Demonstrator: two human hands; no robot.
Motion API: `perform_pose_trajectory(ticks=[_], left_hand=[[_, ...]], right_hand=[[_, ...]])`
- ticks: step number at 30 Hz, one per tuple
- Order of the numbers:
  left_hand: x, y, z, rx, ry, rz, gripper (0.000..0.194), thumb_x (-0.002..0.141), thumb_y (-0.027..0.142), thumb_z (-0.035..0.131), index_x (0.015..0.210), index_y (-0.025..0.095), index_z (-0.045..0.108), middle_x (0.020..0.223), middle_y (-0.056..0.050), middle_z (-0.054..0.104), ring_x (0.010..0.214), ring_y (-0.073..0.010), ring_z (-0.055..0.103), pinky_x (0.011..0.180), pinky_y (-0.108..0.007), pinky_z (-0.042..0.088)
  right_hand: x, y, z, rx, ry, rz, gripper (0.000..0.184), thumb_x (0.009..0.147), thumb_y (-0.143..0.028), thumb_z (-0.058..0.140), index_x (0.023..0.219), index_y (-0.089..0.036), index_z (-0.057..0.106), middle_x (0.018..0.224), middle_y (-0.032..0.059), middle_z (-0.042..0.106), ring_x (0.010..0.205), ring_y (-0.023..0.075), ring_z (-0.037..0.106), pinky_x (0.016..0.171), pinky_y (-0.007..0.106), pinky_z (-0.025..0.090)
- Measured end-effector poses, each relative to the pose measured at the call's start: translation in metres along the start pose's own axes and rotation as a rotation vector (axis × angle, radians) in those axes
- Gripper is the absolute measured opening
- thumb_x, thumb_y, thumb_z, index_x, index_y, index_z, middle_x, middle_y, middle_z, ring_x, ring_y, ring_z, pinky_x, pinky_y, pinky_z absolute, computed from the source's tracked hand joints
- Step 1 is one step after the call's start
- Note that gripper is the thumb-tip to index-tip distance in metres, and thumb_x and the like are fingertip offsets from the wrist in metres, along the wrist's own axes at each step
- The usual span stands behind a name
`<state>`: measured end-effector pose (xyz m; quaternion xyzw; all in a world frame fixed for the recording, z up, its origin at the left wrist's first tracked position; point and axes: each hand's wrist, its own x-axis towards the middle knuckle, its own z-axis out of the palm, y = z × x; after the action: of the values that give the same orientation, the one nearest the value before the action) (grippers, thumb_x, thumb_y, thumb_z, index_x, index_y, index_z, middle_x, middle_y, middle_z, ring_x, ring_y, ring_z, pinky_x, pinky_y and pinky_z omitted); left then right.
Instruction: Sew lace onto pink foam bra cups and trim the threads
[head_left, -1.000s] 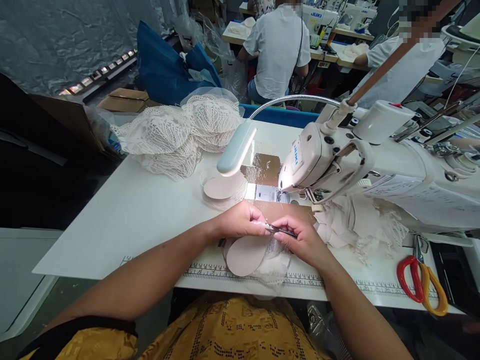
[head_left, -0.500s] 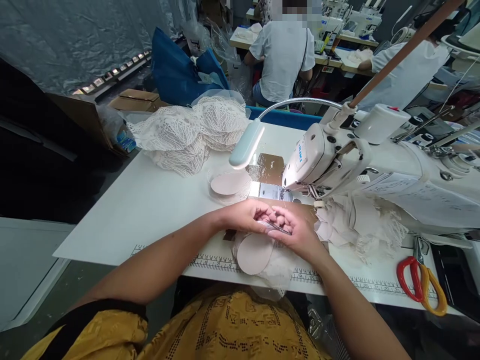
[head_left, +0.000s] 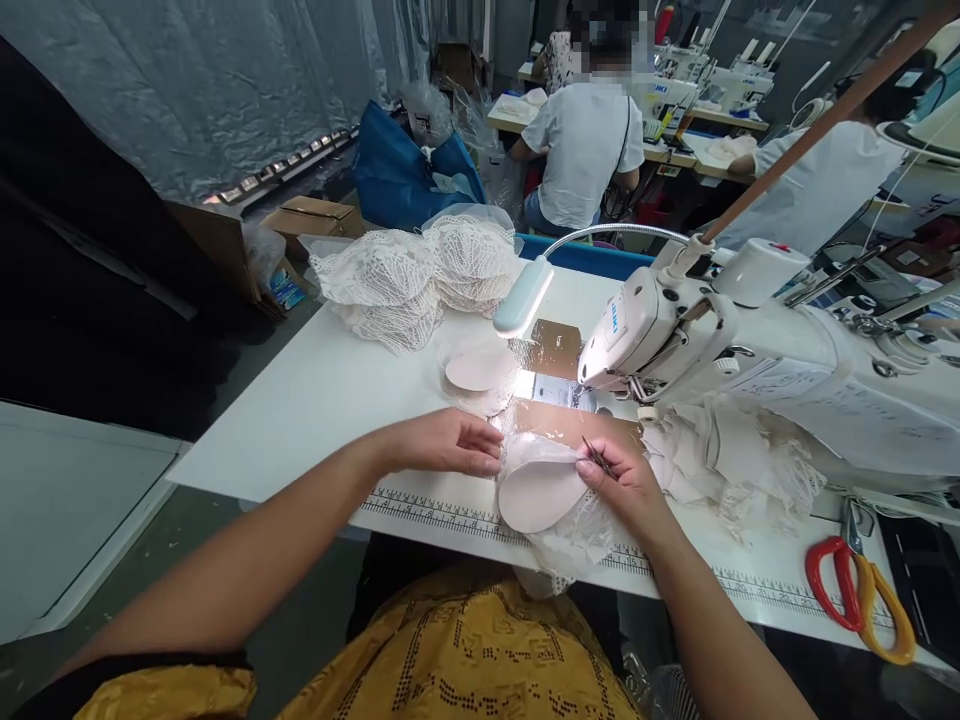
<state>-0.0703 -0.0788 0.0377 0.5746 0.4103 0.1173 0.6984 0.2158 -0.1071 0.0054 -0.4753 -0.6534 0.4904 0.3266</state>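
My right hand (head_left: pixel 621 478) is closed, with small dark metal thread snips (head_left: pixel 598 458) in its fingers. Thumb and forefinger pinch the upper right edge of a pale pink bra cup (head_left: pixel 540 497) with sheer lace fabric (head_left: pixel 581 530) hanging from it over the table's front edge. My left hand (head_left: pixel 465 443) is just left of that cup, fingers loosely curved and slightly apart, nothing visible in it. Beyond the hands, a second pale cup (head_left: pixel 480 370) with lace lies left of the sewing machine's needle area (head_left: pixel 577 393).
The white sewing machine (head_left: pixel 675 340) stands at the right under a small lamp (head_left: pixel 523 297). Lace cups are piled (head_left: pixel 412 275) at the back left. Cut pieces (head_left: pixel 724 460) lie beneath the machine arm. Red-and-orange scissors (head_left: pixel 859 590) rest at the front right. A person (head_left: pixel 581 150) sits ahead.
My hands, earlier together over the snips, have parted. The left has moved left off them; the right keeps the snips and now pinches the cup's edge. The view has shifted slightly.
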Motion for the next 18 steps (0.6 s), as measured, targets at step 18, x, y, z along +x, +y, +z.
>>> perform_pose_trajectory(ticks=[18], left_hand=[[0.033,-0.011,0.048,-0.216,0.136,0.278,0.034,0.083,0.042,0.064,0.088,0.008,0.068,0.070,-0.001,0.055,0.064,-0.0110,0.048,0.058,-0.022,0.037]], right_hand=[[0.006,-0.026,-0.005,-0.195,-0.191,-0.009,0.027,0.089,-0.043,0.056,0.108,-0.025,0.062,0.093,0.0023,0.065,0.077,0.0160,0.058,0.064,0.027,0.045]])
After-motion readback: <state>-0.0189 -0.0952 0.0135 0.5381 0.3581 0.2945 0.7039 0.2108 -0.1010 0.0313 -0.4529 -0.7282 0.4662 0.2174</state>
